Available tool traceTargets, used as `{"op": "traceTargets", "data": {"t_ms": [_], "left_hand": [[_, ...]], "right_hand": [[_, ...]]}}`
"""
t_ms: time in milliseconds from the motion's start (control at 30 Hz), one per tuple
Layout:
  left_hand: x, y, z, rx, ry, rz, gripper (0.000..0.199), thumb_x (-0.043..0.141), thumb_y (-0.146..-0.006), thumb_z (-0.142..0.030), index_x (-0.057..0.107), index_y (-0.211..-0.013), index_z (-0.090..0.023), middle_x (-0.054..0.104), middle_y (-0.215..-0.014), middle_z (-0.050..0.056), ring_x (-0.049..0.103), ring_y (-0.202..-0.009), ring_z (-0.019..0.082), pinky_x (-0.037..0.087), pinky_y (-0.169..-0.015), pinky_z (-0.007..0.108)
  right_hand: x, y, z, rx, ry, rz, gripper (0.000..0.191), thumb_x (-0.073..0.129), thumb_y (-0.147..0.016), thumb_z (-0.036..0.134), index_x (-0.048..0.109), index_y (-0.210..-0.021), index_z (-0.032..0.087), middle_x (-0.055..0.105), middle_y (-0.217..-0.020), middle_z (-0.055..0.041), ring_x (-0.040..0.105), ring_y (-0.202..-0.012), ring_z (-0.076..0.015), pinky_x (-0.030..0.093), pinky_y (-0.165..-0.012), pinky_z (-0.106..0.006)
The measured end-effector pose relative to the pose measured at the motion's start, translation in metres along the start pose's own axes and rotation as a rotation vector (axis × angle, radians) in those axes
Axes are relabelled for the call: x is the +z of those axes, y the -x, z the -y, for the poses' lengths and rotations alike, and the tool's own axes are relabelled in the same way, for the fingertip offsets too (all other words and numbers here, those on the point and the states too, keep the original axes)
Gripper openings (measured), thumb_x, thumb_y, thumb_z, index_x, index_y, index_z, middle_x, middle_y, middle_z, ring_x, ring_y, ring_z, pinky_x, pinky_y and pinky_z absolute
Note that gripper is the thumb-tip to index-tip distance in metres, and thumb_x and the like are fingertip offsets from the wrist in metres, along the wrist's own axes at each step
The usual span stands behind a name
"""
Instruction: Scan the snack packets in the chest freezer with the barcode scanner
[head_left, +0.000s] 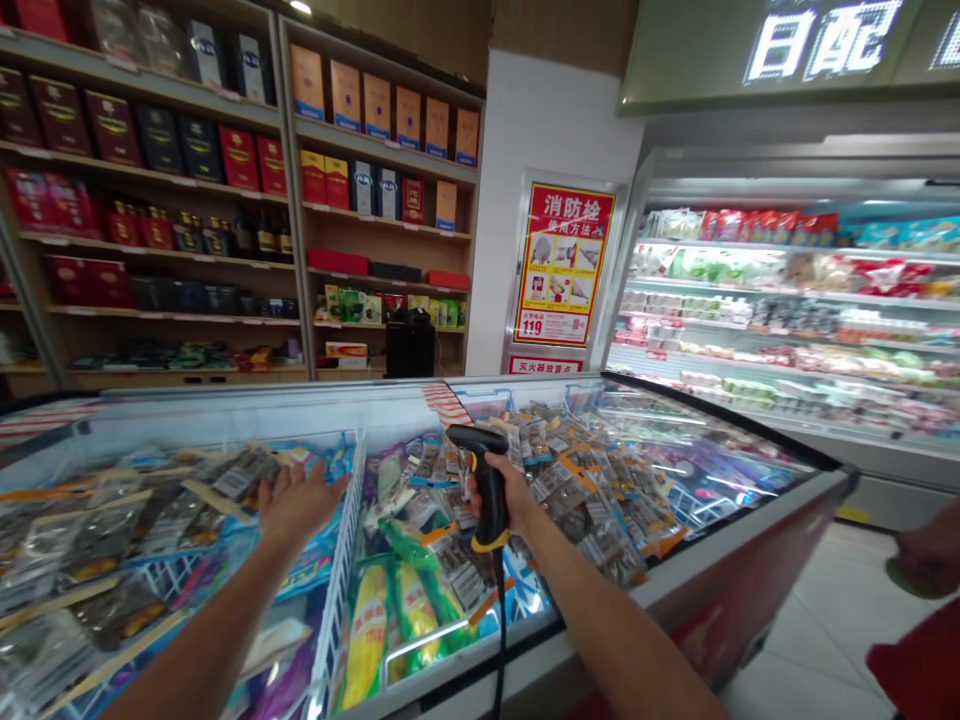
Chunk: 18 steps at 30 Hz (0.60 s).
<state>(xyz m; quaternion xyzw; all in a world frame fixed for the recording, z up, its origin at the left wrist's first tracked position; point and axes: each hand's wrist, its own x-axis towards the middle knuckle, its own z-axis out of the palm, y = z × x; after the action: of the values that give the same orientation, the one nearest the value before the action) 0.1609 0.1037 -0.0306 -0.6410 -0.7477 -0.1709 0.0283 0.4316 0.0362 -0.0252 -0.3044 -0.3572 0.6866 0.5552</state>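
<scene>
Wrapped round the handle of a black and yellow barcode scanner (491,495) is my right hand (510,490), held above the packets in a chest freezer. The scanner's head points away to the left, and its black cable (500,610) hangs down toward me. My left hand (296,505) reaches over the left section with its fingers spread and nothing in it. Near its fingertips lie clear packets with barcode labels (244,475); whether it touches any I cannot tell. Beneath the scanner are packaged corn cobs (371,625) and a pile of similar clear packets (577,480).
A white wire divider (341,580) splits the freezer (225,400). Sliding glass (720,450) covers its right part. Shelves of boxes (240,158) stand behind, and a lit refrigerated display (780,300) at right. Another person's hand (930,550) and red clothing show at the right edge.
</scene>
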Motion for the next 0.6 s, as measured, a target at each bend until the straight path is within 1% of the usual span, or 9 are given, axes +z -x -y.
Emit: {"op": "traceTargets", "data": {"t_ms": [67,133,167,233,267,367,467,533,600], "left_hand": [[-0.009,0.003,-0.005,-0.037,0.024,-0.022,0.065,0.033,-0.076,-0.05,0.04,-0.127,-0.01,0.035,-0.134,0.021,0.026,-0.125,0.035,0.02,-0.096,0.053],[-0.018,0.022,-0.027,0.039,0.062,-0.029,0.064,0.036,-0.075,-0.049,0.04,-0.126,-0.01,0.036,-0.134,0.019,0.027,-0.125,0.033,0.021,-0.096,0.053],[-0.02,0.037,-0.042,0.147,0.108,0.012,0.065,0.039,-0.073,-0.049,0.04,-0.126,-0.011,0.038,-0.133,0.017,0.03,-0.124,0.031,0.023,-0.097,0.049],[-0.023,0.073,-0.075,0.387,0.247,0.215,0.072,0.043,-0.068,-0.055,0.039,-0.127,-0.014,0.042,-0.131,0.013,0.038,-0.12,0.026,0.029,-0.097,0.039],[-0.022,0.089,-0.091,0.47,0.286,0.286,0.078,0.048,-0.064,-0.058,0.037,-0.129,-0.016,0.04,-0.133,0.012,0.036,-0.121,0.026,0.029,-0.097,0.037],[-0.017,0.119,-0.118,0.503,0.291,0.329,0.094,0.066,-0.044,-0.055,0.04,-0.127,-0.022,0.038,-0.134,0.012,0.03,-0.124,0.031,0.025,-0.098,0.044],[-0.014,0.111,-0.111,0.447,0.343,0.255,0.088,0.071,-0.04,-0.047,0.046,-0.121,-0.024,0.052,-0.122,0.011,0.04,-0.115,0.033,0.031,-0.092,0.046],[-0.015,0.096,-0.094,0.408,0.434,0.216,0.074,0.07,-0.044,-0.043,0.054,-0.113,-0.024,0.06,-0.109,0.009,0.048,-0.106,0.031,0.036,-0.087,0.041],[-0.019,0.083,-0.075,0.399,0.551,0.243,0.058,0.07,-0.045,-0.035,0.061,-0.101,-0.025,0.064,-0.096,0.006,0.053,-0.096,0.027,0.039,-0.083,0.036]], "right_hand": [[-0.003,-0.011,0.003,0.002,0.023,-0.001,0.032,0.045,-0.072,0.041,0.056,-0.086,0.014,0.056,-0.05,0.0009,0.047,-0.037,-0.0106,0.036,-0.035,-0.022],[-0.004,-0.023,0.006,0.011,0.056,-0.006,0.032,0.045,-0.072,0.041,0.057,-0.084,0.014,0.056,-0.049,0.0009,0.047,-0.036,-0.0105,0.035,-0.035,-0.022],[-0.003,-0.028,0.007,0.018,0.073,-0.008,0.032,0.045,-0.072,0.041,0.057,-0.082,0.014,0.056,-0.049,0.0007,0.046,-0.036,-0.0104,0.035,-0.035,-0.022],[-0.001,-0.036,0.01,0.018,0.096,-0.012,0.032,0.045,-0.072,0.042,0.057,-0.08,0.014,0.055,-0.048,0.0008,0.046,-0.036,-0.0101,0.035,-0.035,-0.021],[0.001,-0.039,0.011,0.016,0.105,-0.009,0.031,0.045,-0.072,0.042,0.057,-0.08,0.014,0.055,-0.048,0.001,0.046,-0.036,-0.0099,0.035,-0.035,-0.021],[0.009,-0.039,0.016,-0.007,0.115,0.022,0.03,0.048,-0.071,0.041,0.056,-0.082,0.014,0.055,-0.049,0.0017,0.046,-0.036,-0.0098,0.036,-0.034,-0.021],[0.021,-0.033,0.027,-0.013,0.066,0.099,0.03,0.049,-0.07,0.041,0.055,-0.085,0.015,0.056,-0.052,0.0018,0.047,-0.036,-0.0093,0.037,-0.034,-0.02],[0.029,-0.028,0.033,0.026,0.008,0.152,0.032,0.049,-0.07,0.042,0.055,-0.089,0.016,0.056,-0.053,0.0021,0.048,-0.037,-0.009,0.037,-0.035,-0.02],[0.035,-0.022,0.036,0.066,-0.044,0.185,0.034,0.049,-0.07,0.041,0.054,-0.093,0.017,0.056,-0.054,0.0021,0.049,-0.037,-0.0091,0.037,-0.035,-0.02]]}}
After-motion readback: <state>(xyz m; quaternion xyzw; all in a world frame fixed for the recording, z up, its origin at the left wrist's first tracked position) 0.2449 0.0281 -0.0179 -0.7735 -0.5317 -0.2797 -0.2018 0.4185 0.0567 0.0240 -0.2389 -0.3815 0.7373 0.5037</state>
